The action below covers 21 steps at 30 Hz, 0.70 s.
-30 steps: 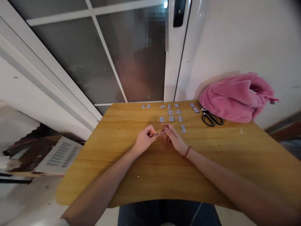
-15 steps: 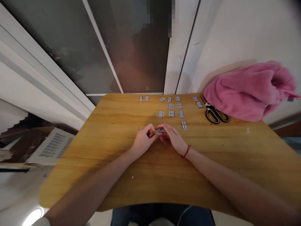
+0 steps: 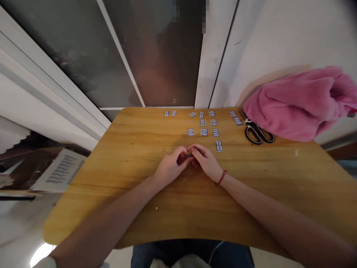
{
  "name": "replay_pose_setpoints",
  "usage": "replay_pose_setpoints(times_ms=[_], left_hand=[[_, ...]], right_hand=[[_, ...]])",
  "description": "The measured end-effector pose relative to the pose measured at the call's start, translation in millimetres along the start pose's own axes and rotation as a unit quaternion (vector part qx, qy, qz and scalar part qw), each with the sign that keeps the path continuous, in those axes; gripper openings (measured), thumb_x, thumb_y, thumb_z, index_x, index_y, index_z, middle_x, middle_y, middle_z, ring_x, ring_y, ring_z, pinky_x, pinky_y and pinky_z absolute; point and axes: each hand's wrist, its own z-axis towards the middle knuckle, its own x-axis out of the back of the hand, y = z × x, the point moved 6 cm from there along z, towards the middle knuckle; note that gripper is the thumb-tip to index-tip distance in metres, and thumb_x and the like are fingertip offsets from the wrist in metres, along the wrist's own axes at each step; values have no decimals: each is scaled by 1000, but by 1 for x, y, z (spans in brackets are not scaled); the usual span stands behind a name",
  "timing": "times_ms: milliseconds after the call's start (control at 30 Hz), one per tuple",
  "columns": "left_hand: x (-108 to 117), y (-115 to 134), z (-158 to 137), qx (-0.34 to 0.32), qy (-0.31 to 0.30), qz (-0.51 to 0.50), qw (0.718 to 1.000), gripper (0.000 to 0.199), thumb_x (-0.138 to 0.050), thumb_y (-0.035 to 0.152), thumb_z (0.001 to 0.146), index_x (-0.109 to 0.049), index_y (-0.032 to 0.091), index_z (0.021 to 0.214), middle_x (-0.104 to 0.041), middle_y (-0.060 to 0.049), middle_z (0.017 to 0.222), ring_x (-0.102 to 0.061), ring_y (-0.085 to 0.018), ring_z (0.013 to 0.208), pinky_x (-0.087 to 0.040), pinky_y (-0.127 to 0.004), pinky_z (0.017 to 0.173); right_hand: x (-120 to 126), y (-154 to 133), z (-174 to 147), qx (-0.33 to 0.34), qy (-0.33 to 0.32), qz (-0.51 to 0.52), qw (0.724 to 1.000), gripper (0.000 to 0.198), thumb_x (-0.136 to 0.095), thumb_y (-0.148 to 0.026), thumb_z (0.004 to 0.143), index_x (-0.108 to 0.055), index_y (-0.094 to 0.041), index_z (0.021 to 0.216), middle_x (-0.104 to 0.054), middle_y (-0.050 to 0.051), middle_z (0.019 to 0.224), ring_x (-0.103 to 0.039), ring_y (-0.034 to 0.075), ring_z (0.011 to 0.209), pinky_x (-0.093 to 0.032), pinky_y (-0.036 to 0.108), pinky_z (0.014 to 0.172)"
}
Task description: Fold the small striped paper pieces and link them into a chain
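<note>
Held item: a small piece [image 3: 189, 155], thin and dark greyish where it shows, seen almost edge-on as a narrow sliver. Most of its surface is covered by fingers, so its markings and full outline cannot be read. Location: between the two hands, over the middle of the table [image 3: 237, 212], on the wearer's side of the laid-out tiles [image 3: 202, 123].

Grip: left hand [image 3: 170, 166] pinches the piece between thumb and curled fingers. Right hand [image 3: 205, 160] has thumb and fingertips closed in on the other end (exact contact partly hidden by the fingers themselves). The hands meet at the piece. A red cord [image 3: 221, 178] circles the right wrist.

Tiles: small, flat, whitish with blue outlines; most carry a row of narrow parallel bars, a few are divided into four by a cross-shaped gap. They lie in loose rows toward the far edge, some tilted. The nearest tile [image 3: 219, 145], one of the four-part ones, lies just beyond the right hand, apart from it.

Surroundings: black-handled scissors [image 3: 259, 134] at the far right, blades running under or behind a bunched pink plush cloth [image 3: 301, 106]. A white speck [image 3: 156, 208] sits on the wood near the left forearm.
</note>
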Motion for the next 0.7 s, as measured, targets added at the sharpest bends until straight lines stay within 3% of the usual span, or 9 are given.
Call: replay_pose_setpoints(times_ms=[267, 433, 600, 700], left_hand=[[-2, 8, -1, -46, -32, -24, 998, 12, -43, 31, 86, -49, 21, 89, -59, 2, 78, -52, -10, 65, -39, -21, 63], [5, 7, -1, -35, 17, 6, 999, 12, -41, 30, 87, -47, 20, 91, -58, 0, 77, -51, -10, 66, -39, -21, 64], [4, 6, 1, -47, 13, -4, 999, 14, -34, 23, 89, -43, 20, 100, -58, -3, 88, -53, -13, 77, -41, -24, 72], [2, 5, 0, -33, 1, 1, 999, 17, -31, 26, 90, -41, 20, 102, -57, -3, 86, -54, -13, 75, -41, -25, 71]], right_hand=[[-4, -4, -3, 9, -17, 15, 1000, 32, -40, -48, 86, -48, -17, 92, -46, -5, 53, -42, 7, 42, -32, 18, 38], [-3, -7, -9, 52, 4, -42, 998, 39, -29, -49, 91, -47, -19, 109, -46, -3, 61, -42, 9, 46, -34, 21, 44], [-8, -9, -11, 99, -42, -203, 973, 38, -39, -42, 89, -41, -19, 119, -57, 6, 93, -54, 17, 85, -43, 31, 74], [-8, -10, -10, 97, -40, -206, 973, 35, -35, -39, 91, -41, -18, 119, -56, 8, 96, -53, 18, 90, -42, 32, 75]])
